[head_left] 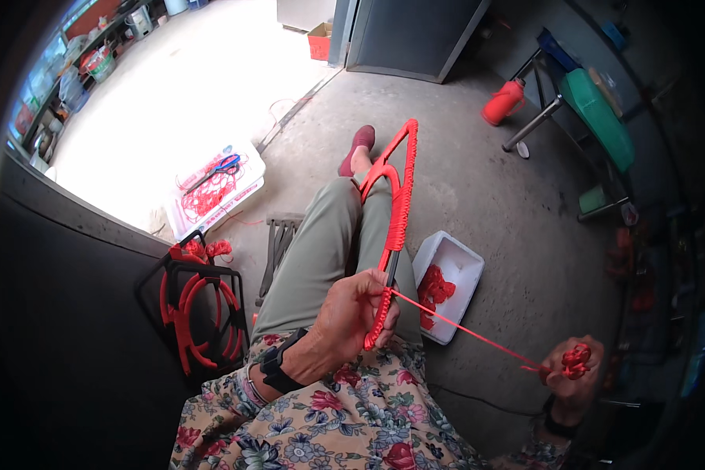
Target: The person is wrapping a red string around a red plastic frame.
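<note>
My left hand (343,317) is closed around the lower end of a black frame (402,205), which stands tilted over my lap. Red cord wraps most of the frame in tight coils, and a short black stretch of bar shows bare just above my fingers. From that spot a taut red cord (470,332) runs down to the right. Out at the right, my right hand (576,380) is closed on a small bundle of red cord (576,359), held well apart from the frame.
Beside my right leg, a white foam box (468,270) holds red cord. A white tray (251,176) at the left carries tangled red cord and blue-handled scissors (225,164). More black frames (200,305), partly red, lean at my left. A red thermos (503,102) stands at the back right.
</note>
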